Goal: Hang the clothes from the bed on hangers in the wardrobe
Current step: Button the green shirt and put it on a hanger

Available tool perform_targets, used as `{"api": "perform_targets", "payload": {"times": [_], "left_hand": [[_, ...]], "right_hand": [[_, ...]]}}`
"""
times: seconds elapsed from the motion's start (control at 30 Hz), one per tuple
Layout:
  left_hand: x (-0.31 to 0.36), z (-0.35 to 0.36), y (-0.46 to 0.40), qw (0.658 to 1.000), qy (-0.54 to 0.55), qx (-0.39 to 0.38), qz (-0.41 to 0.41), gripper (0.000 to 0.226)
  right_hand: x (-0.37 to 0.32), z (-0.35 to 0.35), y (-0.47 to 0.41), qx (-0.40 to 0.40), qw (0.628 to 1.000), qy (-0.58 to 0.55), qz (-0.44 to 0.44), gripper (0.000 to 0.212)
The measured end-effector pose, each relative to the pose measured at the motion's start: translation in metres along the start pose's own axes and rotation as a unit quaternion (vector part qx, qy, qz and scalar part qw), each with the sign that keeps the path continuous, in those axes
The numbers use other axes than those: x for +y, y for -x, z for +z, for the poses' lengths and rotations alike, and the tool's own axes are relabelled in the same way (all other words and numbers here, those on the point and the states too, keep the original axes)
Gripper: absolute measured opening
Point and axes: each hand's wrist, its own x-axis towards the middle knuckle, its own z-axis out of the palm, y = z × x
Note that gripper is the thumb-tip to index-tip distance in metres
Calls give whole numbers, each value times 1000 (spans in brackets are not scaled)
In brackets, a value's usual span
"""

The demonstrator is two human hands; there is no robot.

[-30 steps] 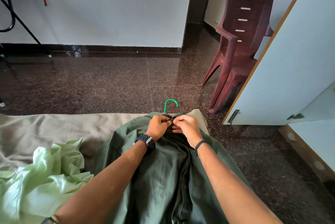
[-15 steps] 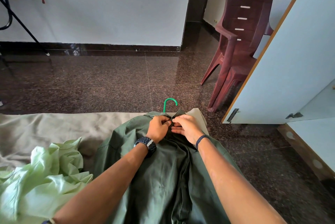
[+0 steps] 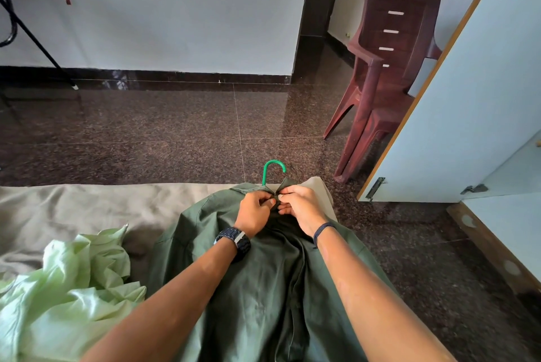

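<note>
Two hands meet at the collar of a dark green shirt [image 3: 263, 288] spread on the bed [image 3: 87, 206]. Left hand [image 3: 254, 213] and right hand [image 3: 301, 209] each pinch the shirt's front edges between curled fingers, right at the neck. Just beyond them, at 12 o'clock, a green hanger hook [image 3: 273, 169] sticks out of the collar. At 8 o'clock of the hands lies a crumpled light green garment [image 3: 64, 294]; a wardrobe door [image 3: 468, 98] stands at 2 o'clock.

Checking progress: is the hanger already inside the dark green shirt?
Inside: only the hanger's green hook shows above the dark green shirt collar, which both hands pinch.
</note>
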Motion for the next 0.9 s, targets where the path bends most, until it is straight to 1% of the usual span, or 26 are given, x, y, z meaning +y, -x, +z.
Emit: {"api": "perform_targets", "payload": {"times": [0.07,0.13,0.23,0.3,0.47,0.6,0.67,0.8,0.9], "left_hand": [[2,4,0,999,39,4,-37,12],[5,7,-1,989,105,16,-98,12],[15,6,2,959,231,11,-165,24],[18,5,2,946,268,18,-181,26],[18,7,1,946,261,43,-185,29],[16,4,-1,956,228,34,-184,26],[16,2,-1,956,230,18,-184,27],[19,-1,-3,941,284,-11,-184,29],[19,0,-4,942,278,-1,-190,31]], "right_hand": [[5,2,-1,34,999,28,-33,13],[12,4,-1,56,995,48,-73,19],[20,5,0,65,992,38,-104,20],[20,6,2,75,990,26,-116,20],[27,8,7,87,988,-17,-126,15],[31,9,8,88,989,-30,-118,16],[29,10,8,90,989,-28,-114,18],[27,13,9,123,983,15,-136,21],[26,13,15,145,973,68,-169,15]]}}
